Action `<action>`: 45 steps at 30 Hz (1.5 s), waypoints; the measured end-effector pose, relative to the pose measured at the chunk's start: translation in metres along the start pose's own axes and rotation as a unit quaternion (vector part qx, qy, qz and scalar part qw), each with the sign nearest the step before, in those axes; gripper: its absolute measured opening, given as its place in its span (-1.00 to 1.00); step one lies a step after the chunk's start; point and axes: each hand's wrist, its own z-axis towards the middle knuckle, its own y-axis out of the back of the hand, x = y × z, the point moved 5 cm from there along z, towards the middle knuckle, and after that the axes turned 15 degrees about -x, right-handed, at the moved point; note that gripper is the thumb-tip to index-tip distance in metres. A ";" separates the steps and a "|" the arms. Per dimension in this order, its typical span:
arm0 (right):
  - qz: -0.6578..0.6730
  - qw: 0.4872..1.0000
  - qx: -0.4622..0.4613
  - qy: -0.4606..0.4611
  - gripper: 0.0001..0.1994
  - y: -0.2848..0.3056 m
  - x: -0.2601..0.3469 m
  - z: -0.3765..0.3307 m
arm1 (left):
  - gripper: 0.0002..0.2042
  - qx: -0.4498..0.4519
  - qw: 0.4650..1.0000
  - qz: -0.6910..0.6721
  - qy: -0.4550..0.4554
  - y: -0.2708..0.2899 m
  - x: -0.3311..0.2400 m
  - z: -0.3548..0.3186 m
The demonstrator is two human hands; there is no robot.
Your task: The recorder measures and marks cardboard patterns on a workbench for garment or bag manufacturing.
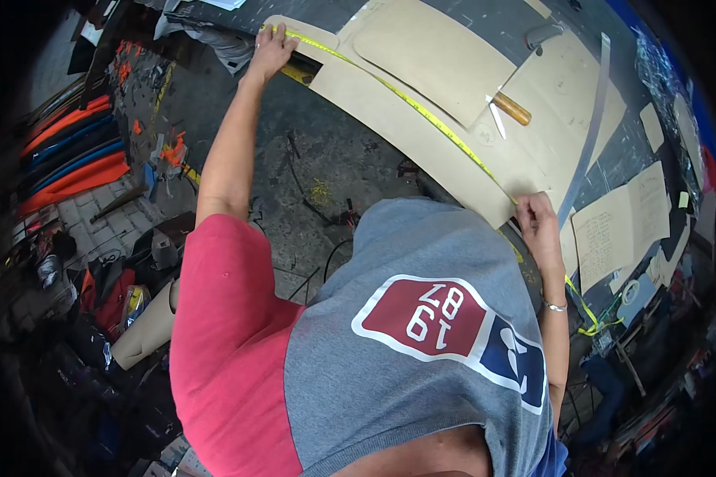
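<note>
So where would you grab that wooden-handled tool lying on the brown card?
I'd take the wooden handle around its middle, coming from the right: it looks thick and rounded, lies on its side on the brown card, and a pale pointed sliver sits to its left. The right hand is nearer, but it pinches the yellow tape measure.

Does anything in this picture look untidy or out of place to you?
Yes: orange scraps lie scattered on the floor at left, unlike the layered sheets nearby. The tape measure between left hand and right hand looks normal.
</note>
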 end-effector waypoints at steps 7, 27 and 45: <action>0.032 0.998 -0.006 -0.058 -0.85 0.009 -0.005 0.001 | -0.31 0.011 1.000 0.011 -0.003 0.001 -0.005 0.002; 0.141 0.939 0.040 -0.312 -0.79 0.086 -0.128 -0.113 | -0.51 0.178 0.954 0.184 -0.156 -0.057 0.040 0.021; 0.000 0.890 -0.026 -0.455 -0.81 0.222 -0.308 -0.242 | -0.53 0.131 0.864 0.285 -0.395 -0.060 0.076 0.058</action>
